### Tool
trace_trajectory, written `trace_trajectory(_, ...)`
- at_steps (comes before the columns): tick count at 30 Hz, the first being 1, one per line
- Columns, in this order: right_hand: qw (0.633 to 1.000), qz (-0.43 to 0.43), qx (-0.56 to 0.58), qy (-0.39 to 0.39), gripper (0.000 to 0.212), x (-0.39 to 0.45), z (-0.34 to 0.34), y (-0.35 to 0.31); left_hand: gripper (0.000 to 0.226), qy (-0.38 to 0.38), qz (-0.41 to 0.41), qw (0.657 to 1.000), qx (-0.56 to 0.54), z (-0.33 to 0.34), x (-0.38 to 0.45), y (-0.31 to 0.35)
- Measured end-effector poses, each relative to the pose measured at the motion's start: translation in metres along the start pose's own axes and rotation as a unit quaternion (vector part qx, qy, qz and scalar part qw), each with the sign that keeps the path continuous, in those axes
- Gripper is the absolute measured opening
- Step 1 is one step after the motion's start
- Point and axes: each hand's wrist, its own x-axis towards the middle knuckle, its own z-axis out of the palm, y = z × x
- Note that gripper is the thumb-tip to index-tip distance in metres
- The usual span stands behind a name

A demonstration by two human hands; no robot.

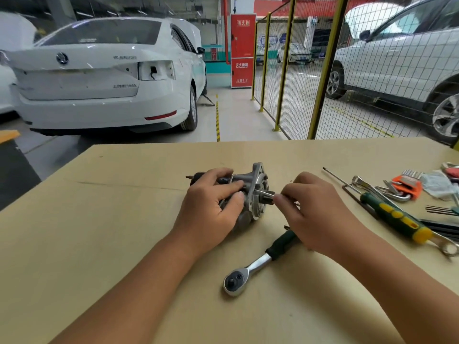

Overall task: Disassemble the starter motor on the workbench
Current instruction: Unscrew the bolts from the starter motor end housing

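Left half of the workbench [99,219] lies bare, open to reach. A ratchet [250,269] blocks the near middle; a screwdriver [395,217], hex keys [402,187] and a wrench [444,247] crowd the right edge.

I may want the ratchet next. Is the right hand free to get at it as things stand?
Probably not at once: the right hand pinches a small part at the starter motor. The ratchet lies uncovered just beneath that wrist, so reach looks easy after letting go.

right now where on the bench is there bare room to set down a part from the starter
Bare bench lies left of the left hand and starter motor, and along the far edge behind them. The right side is crowded: ratchet by the right hand, then screwdriver, wrenches and hex keys.
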Motion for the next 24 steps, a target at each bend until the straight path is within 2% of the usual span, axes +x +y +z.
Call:
trace_trajectory(3,1.000,-0.017,-0.016,-0.007,0.022,0.003,-0.005,0.003,0.033,0.003,-0.007,1.000,0.006,-0.001,0.000,0.001)
trace_trajectory(9,0.992,-0.020,-0.104,0.069,0.007,0.000,-0.010,-0.005,0.030,0.012,-0.003,1.000,-0.014,-0.001,0.000,-0.001)
trace_trajectory(14,0.998,-0.025,-0.012,0.058,0.011,0.000,-0.010,-0.002,0.040,-0.012,-0.015,1.000,0.003,0.000,-0.004,0.005)
trace_trajectory(18,0.998,0.000,-0.020,0.052,0.030,0.003,-0.001,0.001,0.037,-0.012,-0.017,1.000,0.005,-0.001,0.000,0.001)
trace_trajectory(24,0.998,-0.017,-0.029,0.057,0.013,0.001,-0.004,-0.003,0.034,-0.008,-0.010,1.000,-0.005,-0.001,-0.002,-0.001)
